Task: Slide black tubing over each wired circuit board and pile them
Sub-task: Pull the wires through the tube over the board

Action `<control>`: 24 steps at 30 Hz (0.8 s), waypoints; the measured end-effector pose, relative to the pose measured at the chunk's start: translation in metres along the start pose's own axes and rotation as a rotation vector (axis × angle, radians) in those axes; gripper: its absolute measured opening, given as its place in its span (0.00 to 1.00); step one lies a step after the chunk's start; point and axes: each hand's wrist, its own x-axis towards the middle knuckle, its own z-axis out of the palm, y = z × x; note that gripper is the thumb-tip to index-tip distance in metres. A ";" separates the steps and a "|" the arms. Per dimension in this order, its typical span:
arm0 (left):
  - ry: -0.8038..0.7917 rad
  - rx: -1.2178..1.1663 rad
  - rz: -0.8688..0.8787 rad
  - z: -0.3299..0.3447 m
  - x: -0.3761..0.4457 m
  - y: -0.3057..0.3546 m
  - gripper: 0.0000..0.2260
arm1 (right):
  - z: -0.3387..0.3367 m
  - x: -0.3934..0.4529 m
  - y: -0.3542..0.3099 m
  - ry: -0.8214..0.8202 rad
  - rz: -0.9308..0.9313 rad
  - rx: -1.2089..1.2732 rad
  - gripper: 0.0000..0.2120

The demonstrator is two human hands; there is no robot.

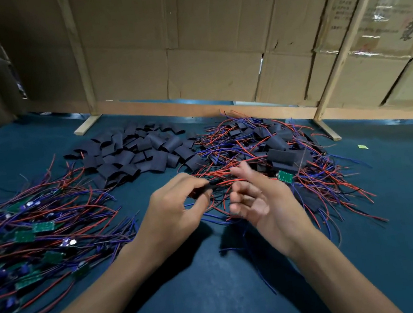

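While left hand (174, 208) pinches black tubing (202, 190), right hand (255, 197) open.

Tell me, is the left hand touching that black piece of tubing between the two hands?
Touching. The head view shows the left hand pinching the black tubing piece between thumb and fingers.

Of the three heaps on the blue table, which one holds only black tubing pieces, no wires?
The far middle heap of black tubing sleeves; the left heap shows bare green boards with wires, the right heap sleeved wired boards.

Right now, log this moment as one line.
left hand: pinches black tubing | right hand: open, beside | sleeved pile: far right
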 end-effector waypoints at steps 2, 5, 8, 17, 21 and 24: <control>0.002 0.007 -0.012 -0.004 0.001 -0.002 0.08 | -0.002 0.001 -0.004 0.104 0.047 0.154 0.16; -0.075 0.053 -0.005 -0.010 0.000 -0.004 0.07 | -0.008 0.003 -0.009 0.220 -0.058 0.161 0.10; -0.159 0.119 0.043 -0.011 0.000 -0.001 0.07 | -0.007 0.003 -0.006 0.169 -0.170 -0.080 0.07; -0.140 0.136 0.122 -0.014 0.003 0.003 0.06 | 0.010 -0.004 0.014 0.088 -0.233 -0.211 0.14; -0.148 0.137 0.125 -0.016 0.003 0.003 0.08 | 0.001 -0.002 0.007 0.064 -0.258 -0.103 0.08; -0.163 0.140 0.139 -0.016 0.002 0.006 0.09 | -0.001 -0.002 0.008 0.053 -0.245 -0.183 0.03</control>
